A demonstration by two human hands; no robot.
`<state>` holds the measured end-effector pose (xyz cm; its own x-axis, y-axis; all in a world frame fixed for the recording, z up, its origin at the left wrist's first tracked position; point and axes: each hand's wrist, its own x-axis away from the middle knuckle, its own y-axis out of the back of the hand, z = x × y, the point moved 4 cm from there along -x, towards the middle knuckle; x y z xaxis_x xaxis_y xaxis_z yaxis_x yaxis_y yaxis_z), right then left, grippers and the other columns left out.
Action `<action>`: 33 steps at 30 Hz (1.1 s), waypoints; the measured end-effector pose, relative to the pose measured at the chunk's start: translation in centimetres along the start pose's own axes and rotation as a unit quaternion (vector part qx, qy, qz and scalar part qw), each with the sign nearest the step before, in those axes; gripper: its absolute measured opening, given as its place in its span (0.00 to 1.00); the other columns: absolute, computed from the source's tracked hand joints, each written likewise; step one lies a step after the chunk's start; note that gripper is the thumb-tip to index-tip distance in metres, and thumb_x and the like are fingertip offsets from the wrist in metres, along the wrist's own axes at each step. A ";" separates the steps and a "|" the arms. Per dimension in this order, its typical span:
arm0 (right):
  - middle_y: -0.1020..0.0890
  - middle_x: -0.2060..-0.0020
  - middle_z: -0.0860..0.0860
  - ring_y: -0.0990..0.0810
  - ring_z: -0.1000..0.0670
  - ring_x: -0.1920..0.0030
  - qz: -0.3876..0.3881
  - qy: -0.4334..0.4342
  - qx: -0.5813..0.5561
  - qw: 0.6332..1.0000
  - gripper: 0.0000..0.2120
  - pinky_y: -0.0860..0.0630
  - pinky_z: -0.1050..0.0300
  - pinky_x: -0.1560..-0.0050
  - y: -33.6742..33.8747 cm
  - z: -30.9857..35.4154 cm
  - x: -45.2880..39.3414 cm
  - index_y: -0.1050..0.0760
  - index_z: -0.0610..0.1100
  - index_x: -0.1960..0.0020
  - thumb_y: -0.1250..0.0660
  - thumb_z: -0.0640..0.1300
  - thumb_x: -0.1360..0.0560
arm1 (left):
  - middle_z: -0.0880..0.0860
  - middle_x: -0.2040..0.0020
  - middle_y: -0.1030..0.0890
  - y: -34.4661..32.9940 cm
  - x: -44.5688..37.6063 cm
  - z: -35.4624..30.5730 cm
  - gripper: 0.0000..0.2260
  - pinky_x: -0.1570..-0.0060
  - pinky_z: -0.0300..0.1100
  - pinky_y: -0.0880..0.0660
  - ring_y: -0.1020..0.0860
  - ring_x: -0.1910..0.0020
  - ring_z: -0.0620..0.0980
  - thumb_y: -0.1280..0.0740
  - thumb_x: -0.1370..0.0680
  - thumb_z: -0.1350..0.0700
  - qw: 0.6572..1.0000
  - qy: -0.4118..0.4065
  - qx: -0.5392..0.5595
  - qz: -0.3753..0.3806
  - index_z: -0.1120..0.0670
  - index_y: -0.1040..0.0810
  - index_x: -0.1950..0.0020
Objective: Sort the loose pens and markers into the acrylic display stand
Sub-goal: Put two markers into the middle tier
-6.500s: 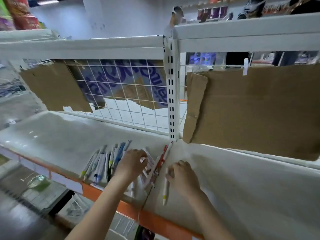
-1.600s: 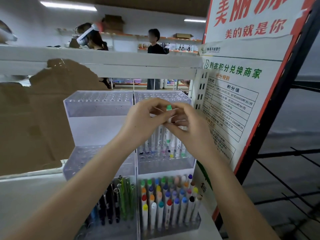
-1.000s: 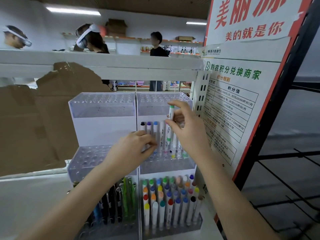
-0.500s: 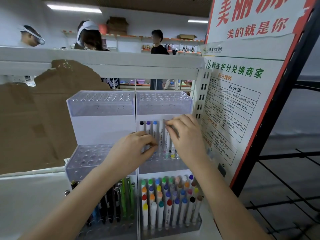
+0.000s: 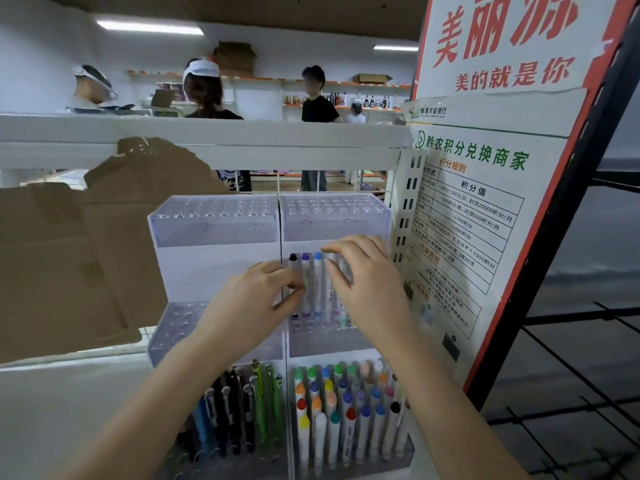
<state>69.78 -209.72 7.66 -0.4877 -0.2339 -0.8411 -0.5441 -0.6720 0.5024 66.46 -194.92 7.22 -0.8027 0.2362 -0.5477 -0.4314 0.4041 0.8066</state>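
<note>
The clear acrylic display stand (image 5: 214, 220) has two columns of three tiers. White markers with coloured caps (image 5: 317, 282) stand in the right middle tier. My left hand (image 5: 249, 303) is curled at the left end of that row, thumb and fingertips pinching the black-capped marker (image 5: 293, 258). My right hand (image 5: 367, 282) lies over the right part of the row, its fingers spread and touching the marker tops, which it hides. Both top tiers show only bare holes. Dark and green pens (image 5: 239, 414) fill the lower left tier, and several markers (image 5: 346, 410) fill the lower right tier.
The stand sits on a white shelf (image 5: 52, 410), under an upper shelf board (image 5: 207, 140). Torn cardboard (image 5: 69, 258) hangs at the left. A printed poster (image 5: 485, 209) stands close on the right. Several people are in the background.
My right hand lowered the green-capped marker into the middle row and now rests its spread fingers over the marker tops. My left hand stayed by the row's left end.
</note>
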 end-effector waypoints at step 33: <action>0.25 0.40 0.52 0.31 0.52 0.37 0.453 0.016 -0.226 0.862 0.14 0.36 0.62 0.42 -37.2 47.7 9.0 0.26 0.47 0.38 0.41 0.47 0.21 | 0.47 0.45 0.22 22.2 39.6 40.4 0.12 0.52 0.40 0.25 0.24 0.46 0.47 0.42 0.20 0.48 0.894 0.368 -0.232 0.111 0.48 0.23 0.43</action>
<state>53.09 -153.31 -9.03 -0.5496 -0.8214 -0.1526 0.3760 -0.4063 0.8328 41.69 -140.89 -5.55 -0.8694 -0.4485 -0.2072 -0.2161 -0.0318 0.9758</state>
